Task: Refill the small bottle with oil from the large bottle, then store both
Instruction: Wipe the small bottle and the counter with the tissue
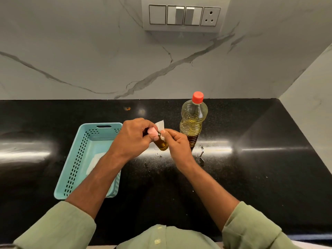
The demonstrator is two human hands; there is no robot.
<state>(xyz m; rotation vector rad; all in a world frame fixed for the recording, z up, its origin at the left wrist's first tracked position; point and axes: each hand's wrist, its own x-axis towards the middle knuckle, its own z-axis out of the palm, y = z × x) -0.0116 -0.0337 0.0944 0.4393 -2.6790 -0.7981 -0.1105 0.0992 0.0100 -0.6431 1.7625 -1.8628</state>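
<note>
Left hand: I grip the small bottle by its pink cap.
Right hand: I pinch a white tissue against its neck.
Large bottle: upright, just right of the small bottle.

No readable text showing anywhere, large bottle bearing no label, small bottle showing no legible marking, switch panel carrying no lettering
</note>
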